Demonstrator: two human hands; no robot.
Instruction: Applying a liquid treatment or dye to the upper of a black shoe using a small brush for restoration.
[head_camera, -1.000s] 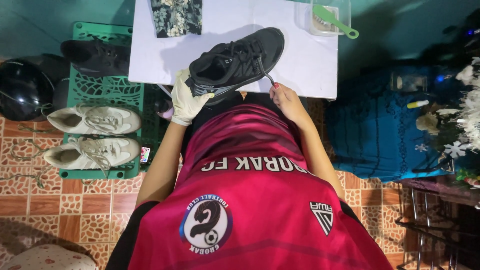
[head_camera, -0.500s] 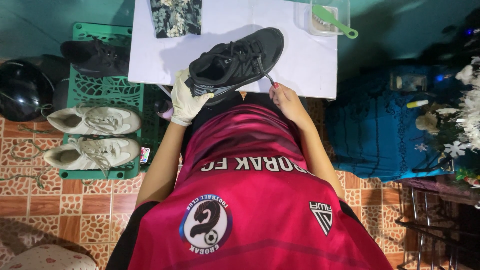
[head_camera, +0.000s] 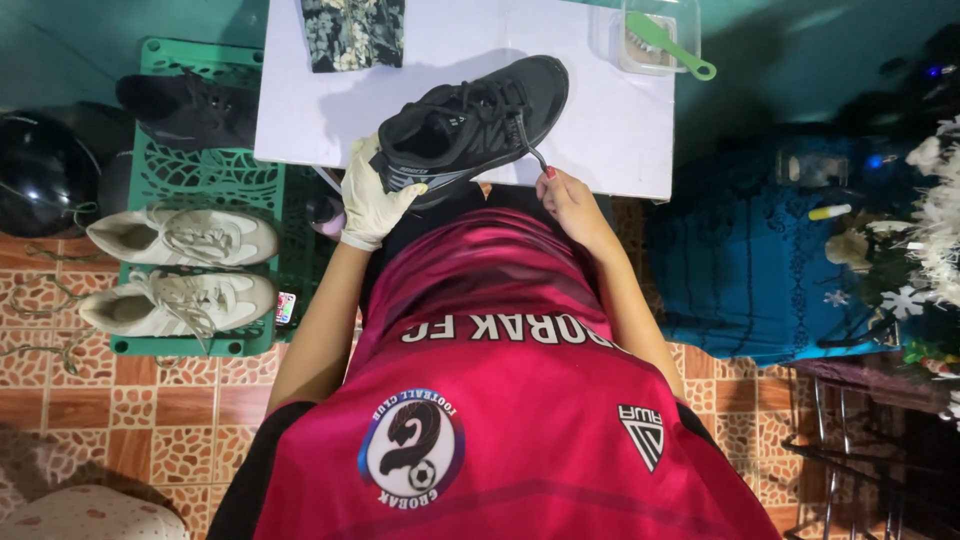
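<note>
Gripping the heel of the black sneaker (head_camera: 470, 125) in our gloved left hand (head_camera: 372, 197), we steadied it at the near edge of the white table (head_camera: 600, 130), probably so the shoe could not slide. Our bare right hand (head_camera: 567, 197) pinched its black lace end (head_camera: 535, 152), drawn taut toward us.

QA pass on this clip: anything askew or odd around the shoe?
Only the left hand is gloved; the right hand is bare, pulling a lace from the black shoe, which overhangs the table edge.
</note>
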